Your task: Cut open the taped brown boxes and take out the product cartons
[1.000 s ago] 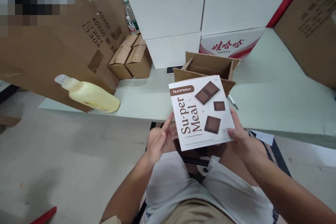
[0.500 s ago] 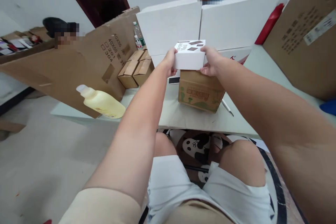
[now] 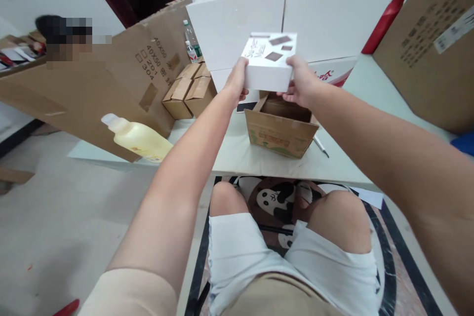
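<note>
We see the white box (image 3: 269, 61) between the left hand (image 3: 237, 79) and right hand (image 3: 301, 79), above the brown carton (image 3: 283, 133), fingers pinching its 2 opposite sides. It hides the carton's far edge, so we cannot tell whether they touch; its lettering is blurred, some fingertips hidden.

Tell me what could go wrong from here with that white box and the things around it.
The white chocolate-print box is held up by its sides between left hand and right hand; a slip could drop it onto the open carton. A bumped carton might roll the pen beside it. The yellow bottle, near the table edge, could perhaps be knocked.
</note>
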`<state>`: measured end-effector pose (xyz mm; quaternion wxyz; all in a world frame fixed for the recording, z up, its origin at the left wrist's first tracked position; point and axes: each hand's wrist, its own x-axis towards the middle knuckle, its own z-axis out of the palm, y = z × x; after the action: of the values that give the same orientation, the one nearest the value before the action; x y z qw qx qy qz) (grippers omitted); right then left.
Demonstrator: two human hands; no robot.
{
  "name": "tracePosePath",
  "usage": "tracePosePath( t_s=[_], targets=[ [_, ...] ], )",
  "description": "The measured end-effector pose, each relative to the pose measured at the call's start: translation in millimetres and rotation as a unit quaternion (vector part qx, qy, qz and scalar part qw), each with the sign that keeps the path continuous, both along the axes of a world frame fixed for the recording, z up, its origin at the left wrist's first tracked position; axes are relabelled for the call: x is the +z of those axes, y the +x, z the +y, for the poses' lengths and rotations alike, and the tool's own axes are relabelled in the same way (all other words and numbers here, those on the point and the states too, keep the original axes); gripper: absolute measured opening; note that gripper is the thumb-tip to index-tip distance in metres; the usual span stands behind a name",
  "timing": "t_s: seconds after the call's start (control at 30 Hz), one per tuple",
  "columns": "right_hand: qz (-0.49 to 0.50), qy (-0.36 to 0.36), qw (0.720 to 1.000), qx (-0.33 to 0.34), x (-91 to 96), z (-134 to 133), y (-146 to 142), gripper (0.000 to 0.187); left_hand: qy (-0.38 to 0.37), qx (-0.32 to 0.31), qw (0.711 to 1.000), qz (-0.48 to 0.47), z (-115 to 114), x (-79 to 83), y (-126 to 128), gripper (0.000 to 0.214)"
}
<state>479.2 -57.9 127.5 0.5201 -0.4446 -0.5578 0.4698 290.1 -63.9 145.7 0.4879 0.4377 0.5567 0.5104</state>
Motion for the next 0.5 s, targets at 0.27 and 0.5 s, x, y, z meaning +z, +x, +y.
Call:
tracePosePath(
  t_s=[0.27, 0.5],
  targets=[
    [-0.026, 0.022, 0.982, -0.183, -50.6, -103.2, 184.1, 0.065, 0.034, -0.079, 0.996, 0.001, -119.9, -85.0, -27.0, 0.029],
    [-0.268, -0.006, 0.916, -0.299, -163.1, -118.3, 279.0, 0.065, -0.108, 0.103, 0.988, -0.032, -127.3, -214.7, -19.7, 0.036]
  ],
)
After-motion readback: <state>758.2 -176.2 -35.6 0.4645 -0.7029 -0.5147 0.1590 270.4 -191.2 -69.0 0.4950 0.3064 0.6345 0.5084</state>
